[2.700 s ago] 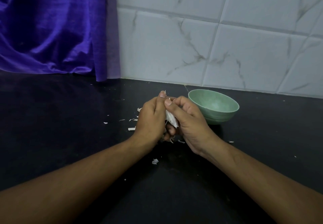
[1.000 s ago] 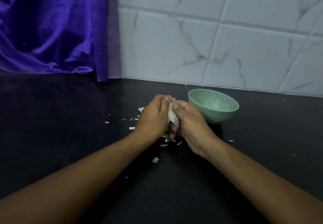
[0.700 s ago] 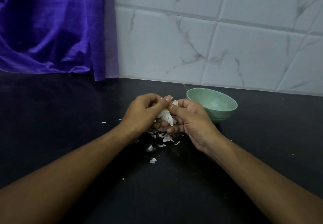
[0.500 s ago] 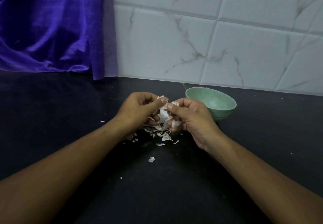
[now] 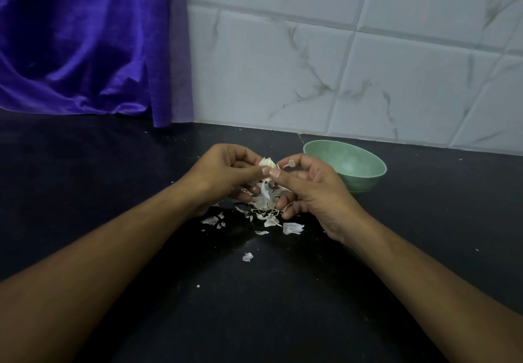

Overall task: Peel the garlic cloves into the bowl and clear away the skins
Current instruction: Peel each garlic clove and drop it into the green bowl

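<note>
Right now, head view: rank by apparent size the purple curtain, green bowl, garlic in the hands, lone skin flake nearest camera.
1. purple curtain
2. green bowl
3. garlic and lone skin flake: look alike; garlic partly hidden, flake nearer, so unranked.

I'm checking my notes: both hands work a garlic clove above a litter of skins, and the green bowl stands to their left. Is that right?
No. The head view shows the green bowl to their right, just past the right hand; the rest holds.
</note>
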